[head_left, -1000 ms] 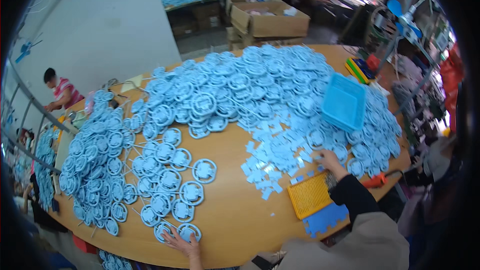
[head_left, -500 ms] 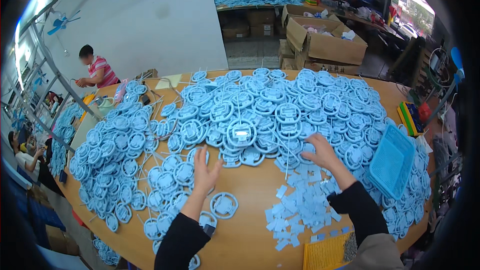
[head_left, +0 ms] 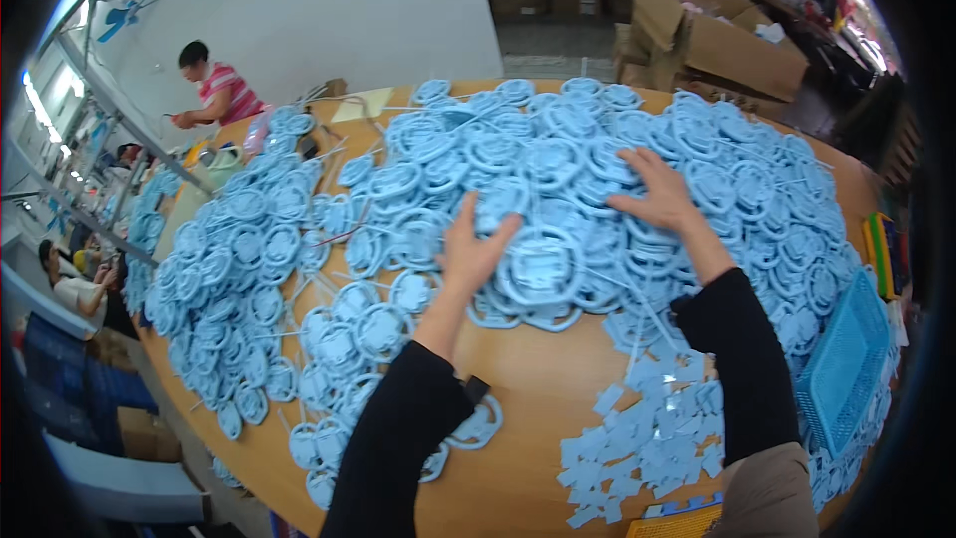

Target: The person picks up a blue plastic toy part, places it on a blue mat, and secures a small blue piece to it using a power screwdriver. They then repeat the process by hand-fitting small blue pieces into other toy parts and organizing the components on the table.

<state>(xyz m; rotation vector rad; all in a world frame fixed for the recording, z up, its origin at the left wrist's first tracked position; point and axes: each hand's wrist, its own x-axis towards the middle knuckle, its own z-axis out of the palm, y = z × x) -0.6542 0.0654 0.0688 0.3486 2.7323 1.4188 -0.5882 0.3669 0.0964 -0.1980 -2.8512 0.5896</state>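
A large heap of light blue round plastic parts [head_left: 543, 267], ring-shaped with flat centres and thin stems, covers the middle of the table. My left hand [head_left: 475, 251] is at the heap's near left side, thumb and fingers spread over the parts. Higher up on the right, my right hand [head_left: 659, 197] reaches over the heap with its fingers apart. Both hands look open and appear to touch the parts, with none visibly gripped. Below my right forearm lies a scatter of small flat light blue rectangular pieces [head_left: 637, 433].
Another heap of round blue parts [head_left: 239, 249] fills the table's left side. A blue plastic basket [head_left: 846, 364] leans at the right edge. A yellow tray [head_left: 677, 523] sits at the near edge. Cardboard boxes [head_left: 732, 45] stand beyond the table. A person in a striped top [head_left: 229, 92] is at the far left.
Both hands have moved forward, from the heap's near edge onto the parts. The view has shifted, so the far table with a person behind it is mostly out of the picture.
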